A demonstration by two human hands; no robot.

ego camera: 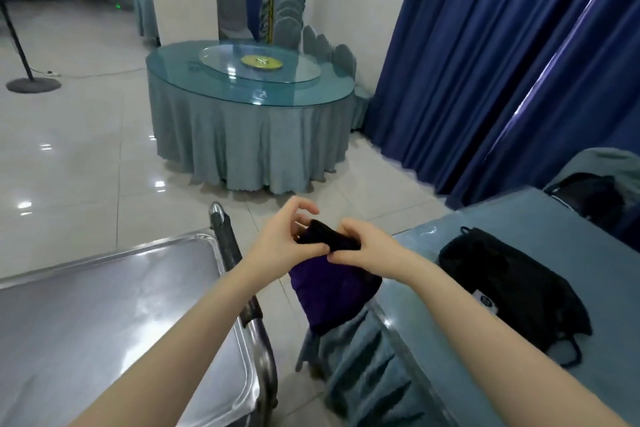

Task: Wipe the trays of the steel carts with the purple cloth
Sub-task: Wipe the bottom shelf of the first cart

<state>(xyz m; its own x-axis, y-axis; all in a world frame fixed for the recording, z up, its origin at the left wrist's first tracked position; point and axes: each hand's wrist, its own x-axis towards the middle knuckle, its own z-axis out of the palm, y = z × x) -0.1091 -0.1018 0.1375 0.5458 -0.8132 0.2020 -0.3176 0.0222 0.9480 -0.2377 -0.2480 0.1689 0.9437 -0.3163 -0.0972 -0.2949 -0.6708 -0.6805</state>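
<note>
The left hand, fingers half-curled, and the right hand, fingers tightly curled, pinched the bunched top of the purple cloth. It hung between the steel cart tray and a draped table bearing a black bag. Beyond stood a round glass-topped table.

That tray is polished steel, smeary reflections on it; right of the tray the cloth hangs soft and matt, purple; beyond the tray glossy floor tiles, a glass-topped table skirted in matt fabric
</note>
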